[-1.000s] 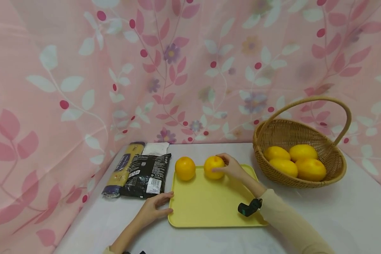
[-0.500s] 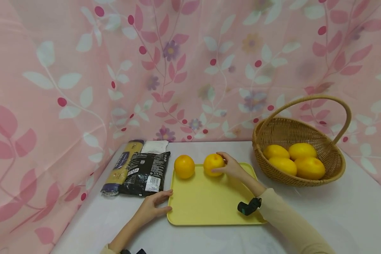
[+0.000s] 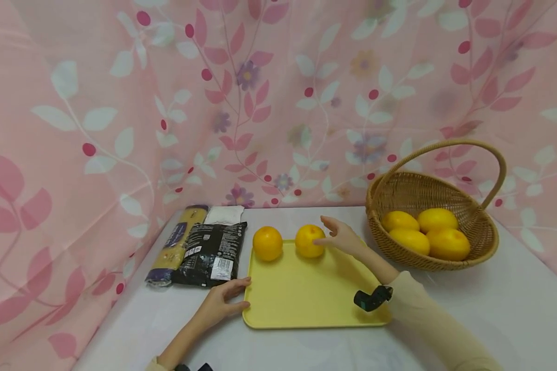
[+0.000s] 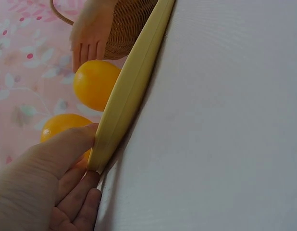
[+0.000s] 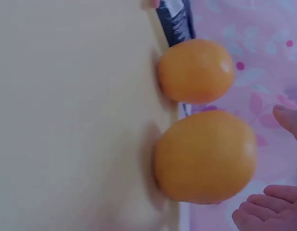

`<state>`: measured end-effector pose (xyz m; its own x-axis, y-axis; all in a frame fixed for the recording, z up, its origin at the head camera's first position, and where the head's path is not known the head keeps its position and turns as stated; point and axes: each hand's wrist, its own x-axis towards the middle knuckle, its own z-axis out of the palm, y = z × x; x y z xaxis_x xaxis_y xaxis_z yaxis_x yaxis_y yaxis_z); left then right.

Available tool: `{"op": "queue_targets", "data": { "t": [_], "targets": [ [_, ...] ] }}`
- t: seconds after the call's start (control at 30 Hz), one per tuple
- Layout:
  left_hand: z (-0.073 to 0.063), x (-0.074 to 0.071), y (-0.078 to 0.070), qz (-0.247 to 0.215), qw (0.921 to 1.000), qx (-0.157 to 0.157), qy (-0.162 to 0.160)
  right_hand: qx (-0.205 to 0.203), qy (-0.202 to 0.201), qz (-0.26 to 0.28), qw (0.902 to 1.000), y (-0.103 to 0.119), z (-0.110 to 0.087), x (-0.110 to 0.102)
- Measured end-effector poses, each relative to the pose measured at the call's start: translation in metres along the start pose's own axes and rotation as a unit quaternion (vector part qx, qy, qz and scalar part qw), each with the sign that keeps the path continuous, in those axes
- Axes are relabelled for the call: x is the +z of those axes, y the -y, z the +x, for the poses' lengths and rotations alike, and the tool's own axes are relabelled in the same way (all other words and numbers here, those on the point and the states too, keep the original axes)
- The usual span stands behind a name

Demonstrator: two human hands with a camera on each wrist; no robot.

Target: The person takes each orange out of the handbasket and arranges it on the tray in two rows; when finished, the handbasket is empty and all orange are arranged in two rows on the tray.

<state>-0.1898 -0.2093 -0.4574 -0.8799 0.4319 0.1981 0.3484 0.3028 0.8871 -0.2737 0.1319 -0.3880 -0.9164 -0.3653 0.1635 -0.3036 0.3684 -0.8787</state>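
Observation:
My left hand (image 3: pixel 217 300) holds the left edge of a shallow yellow tray (image 3: pixel 301 296), thumb and fingers at its rim in the left wrist view. Two round oranges sit side by side along the tray's far edge. The left orange (image 3: pixel 267 243) has no hand near it. Just right of the right orange (image 3: pixel 310 241) is my right hand (image 3: pixel 344 238), its fingers spread. In the right wrist view, a gap shows between that hand (image 5: pixel 271 211) and the nearer orange (image 5: pixel 206 156).
A wicker basket (image 3: pixel 445 180) with a tall handle stands at the right, with several yellow fruits (image 3: pixel 448 245) inside. Left of the tray lie a black packet (image 3: pixel 213 252), a long yellow-and-purple pack (image 3: pixel 178 242) and a white packet (image 3: pixel 225 215). A pink floral curtain (image 3: pixel 278 103) hangs behind.
My right hand has let go of the right orange and drawn slightly to the right, fingers opening. The orange stays on the tray. My left hand keeps its place at the tray's edge.

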Motion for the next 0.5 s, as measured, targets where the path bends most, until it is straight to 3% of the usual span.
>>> {"op": "queue_targets", "data": {
  "t": [0.17, 0.4, 0.5],
  "targets": [
    [0.002, 0.001, 0.001, 0.001, 1.0, 0.003, -0.004, 0.009, 0.025, 0.069, 0.9972, 0.019, -0.01, -0.021],
    [0.002, 0.003, 0.0, -0.008, 0.9999, -0.014, -0.003, 0.001, 0.041, 0.103, 0.9939, 0.039, -0.029, -0.056],
    [-0.001, 0.003, -0.011, -0.013, 0.9997, -0.018, -0.004, -0.003, 0.061, 0.133, 0.9892, 0.051, -0.036, -0.071]
  ]
}}
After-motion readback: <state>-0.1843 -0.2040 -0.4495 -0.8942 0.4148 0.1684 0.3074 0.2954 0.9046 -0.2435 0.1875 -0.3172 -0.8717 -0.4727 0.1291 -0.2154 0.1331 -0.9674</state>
